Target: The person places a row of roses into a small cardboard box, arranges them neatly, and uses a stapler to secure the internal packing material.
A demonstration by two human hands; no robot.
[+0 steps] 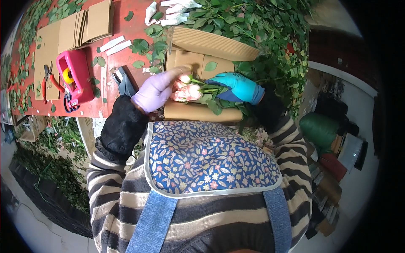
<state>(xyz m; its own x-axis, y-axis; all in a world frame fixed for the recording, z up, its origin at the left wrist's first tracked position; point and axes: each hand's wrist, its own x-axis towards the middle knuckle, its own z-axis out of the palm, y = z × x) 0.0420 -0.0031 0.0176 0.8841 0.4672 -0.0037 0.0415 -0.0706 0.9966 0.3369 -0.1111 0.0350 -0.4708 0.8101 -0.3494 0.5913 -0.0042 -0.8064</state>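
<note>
My right hand (238, 87), in a turquoise and dark blue glove, is closed around the leafy stems of a small bunch of pink roses (188, 92). The blooms point left. My left hand (155, 89), in a thin lilac glove, is at the rose heads with its fingers reaching over their far side; the fingertips are slightly blurred, and I cannot tell whether they touch the petals. Beneath the roses lies an opened sheet of brown cardboard (202, 111), its corrugated far flap (215, 44) raised. A loose leaf (211, 66) rests on the cardboard.
Left on the red table (122, 63) are a pink tape dispenser (75, 78), red-handled pruning shears (50, 80), scissors (70, 103), a dark stapler-like tool (123, 81) and folded cardboard (86, 25). Leafy stems (261, 25) and white-wrapped flower heads (177, 8) lie at the far side.
</note>
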